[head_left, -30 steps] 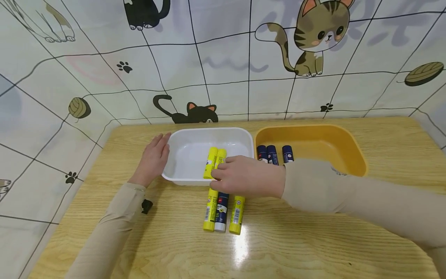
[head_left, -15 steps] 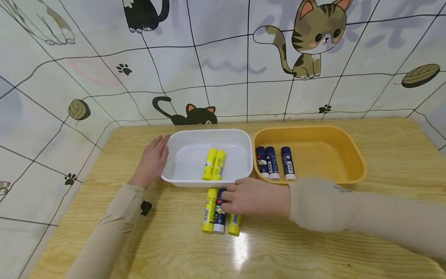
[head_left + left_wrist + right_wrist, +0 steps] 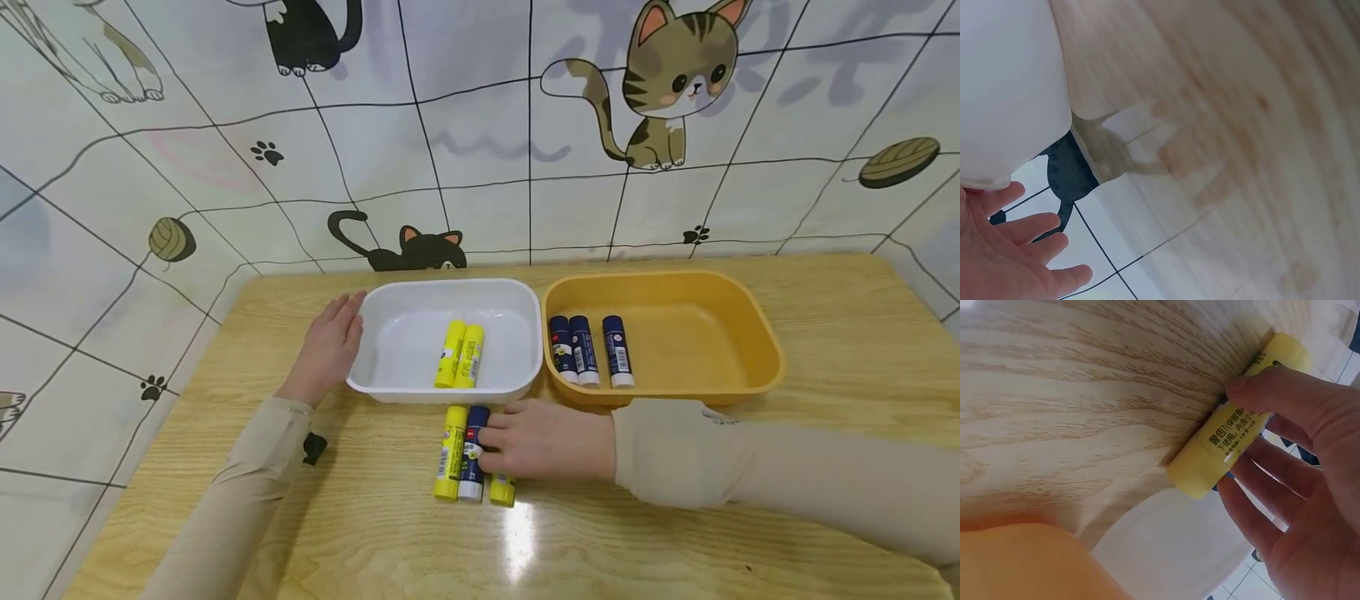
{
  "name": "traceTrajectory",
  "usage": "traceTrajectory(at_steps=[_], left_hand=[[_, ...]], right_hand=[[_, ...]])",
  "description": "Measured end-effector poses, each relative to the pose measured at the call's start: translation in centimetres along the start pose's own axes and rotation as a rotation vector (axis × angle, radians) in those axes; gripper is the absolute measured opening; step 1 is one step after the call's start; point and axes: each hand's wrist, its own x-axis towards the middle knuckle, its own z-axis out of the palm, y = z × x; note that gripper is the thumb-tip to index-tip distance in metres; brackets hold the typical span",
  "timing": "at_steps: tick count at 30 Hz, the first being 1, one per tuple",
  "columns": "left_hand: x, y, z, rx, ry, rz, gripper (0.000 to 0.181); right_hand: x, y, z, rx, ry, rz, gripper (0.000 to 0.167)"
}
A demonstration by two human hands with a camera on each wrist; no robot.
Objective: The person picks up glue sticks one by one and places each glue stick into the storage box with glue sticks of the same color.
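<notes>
The left hand (image 3: 324, 346) rests against the left end of the white tray (image 3: 390, 390); in the left wrist view its fingers (image 3: 1029, 228) are spread beside the tray wall. The right hand (image 3: 551, 442) lies over the rightmost yellow glue stick (image 3: 502, 490) in front of the tray. In the right wrist view, thumb and fingers hold that yellow stick (image 3: 1210, 450) at the table surface. Just left of it lie a dark blue stick (image 3: 472, 458) and another yellow stick (image 3: 450, 454). Two yellow sticks (image 3: 450, 354) lie inside the white tray.
The orange tray (image 3: 705, 333) adjoins the white one on its right and contains three dark blue sticks (image 3: 617, 352) at its left side. Behind the wooden table (image 3: 360, 533) is a wall covering (image 3: 480, 117) with printed cats.
The right hand has moved down from over the white tray's front edge to the rightmost yellow stick and now holds it. The left hand has stayed at the tray's end.
</notes>
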Motion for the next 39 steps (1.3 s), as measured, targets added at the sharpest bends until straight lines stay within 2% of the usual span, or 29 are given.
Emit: traceTrajectory(at_steps=[5,22,34,39], left_hand=[[-0.1,0.0,0.0,-0.005,0.001,-0.001,0.047],[0.2,-0.3,0.2,-0.004,0.008,0.002,0.047],[0.2,-0.3,0.2,0.003,0.014,0.009,0.047],[0.2,-0.3,0.2,0.004,0.018,0.008,0.046]], right_hand=[[0.3,0.1,0.2,-0.009,-0.012,-0.012,0.031],[0.0,0.7,0.4,-0.004,-0.008,-0.045,0.023],[-1.0,0.9,0.2,0.043,0.001,-0.028,0.024],[-1.3,1.1,-0.1,0.023,0.015,-0.032,0.021]])
